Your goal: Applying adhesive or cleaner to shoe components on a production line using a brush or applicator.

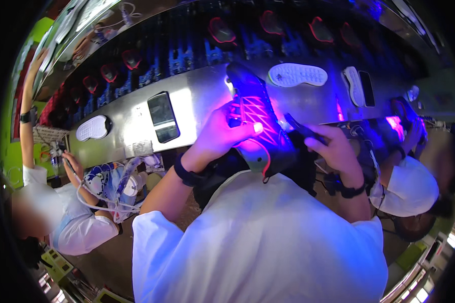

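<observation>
A dark shoe upper with bright zigzag lacing (258, 113) is lit pink and violet, its toe pointing away from me over the metal bench. My left hand (218, 132) grips it from the left side, thumb lying across the laces. A red loop hangs at the heel end, close to my body. In my right hand (334, 150) is a dark-handled tool (304, 129), its glowing tip close to the shoe's right side. Whether the tip touches the shoe, I cannot tell. Beyond my right hand lies a white shoe sole (298, 74) on the bench.
The bench (131, 91) also carries a black phone (163, 117), a white sole (92, 128) at left, and another sole (354, 86) beside a dark slab at right. Behind it runs a dark rack with red-rimmed pieces (222, 30). Co-workers sit at both sides.
</observation>
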Motion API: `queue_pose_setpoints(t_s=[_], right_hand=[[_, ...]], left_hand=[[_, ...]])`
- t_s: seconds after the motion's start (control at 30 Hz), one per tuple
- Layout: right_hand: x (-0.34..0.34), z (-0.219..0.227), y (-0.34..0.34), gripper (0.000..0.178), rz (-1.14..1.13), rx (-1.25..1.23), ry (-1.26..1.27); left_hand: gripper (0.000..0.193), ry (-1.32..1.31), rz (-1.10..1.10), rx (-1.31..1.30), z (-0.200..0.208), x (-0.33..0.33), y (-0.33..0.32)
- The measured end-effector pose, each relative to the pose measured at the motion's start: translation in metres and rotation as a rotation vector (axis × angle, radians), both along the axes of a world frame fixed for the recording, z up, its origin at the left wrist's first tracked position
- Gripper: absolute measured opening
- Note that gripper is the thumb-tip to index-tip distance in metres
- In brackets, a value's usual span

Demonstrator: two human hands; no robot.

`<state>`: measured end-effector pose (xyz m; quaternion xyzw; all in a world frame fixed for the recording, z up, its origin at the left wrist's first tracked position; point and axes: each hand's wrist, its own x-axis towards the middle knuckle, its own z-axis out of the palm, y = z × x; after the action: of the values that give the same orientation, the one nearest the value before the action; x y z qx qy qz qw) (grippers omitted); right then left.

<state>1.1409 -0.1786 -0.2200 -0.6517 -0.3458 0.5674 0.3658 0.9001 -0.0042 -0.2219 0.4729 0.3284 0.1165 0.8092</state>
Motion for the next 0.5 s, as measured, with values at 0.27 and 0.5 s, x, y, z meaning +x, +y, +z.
queue_pose_setpoints(t_s=[0.27,0.5], right_hand=[[0.041,0.007,-0.031,0.037,0.140,0.133,-0.143],[0.044,-0.001,-0.064,0.038,0.120,0.151,-0.266]], left_hand=[[0.047,0.112,0.009,0.099,0.009,0.017,-0.006],[0.041,0.284,0.002,0.222,-0.006,0.036,-0.019]])
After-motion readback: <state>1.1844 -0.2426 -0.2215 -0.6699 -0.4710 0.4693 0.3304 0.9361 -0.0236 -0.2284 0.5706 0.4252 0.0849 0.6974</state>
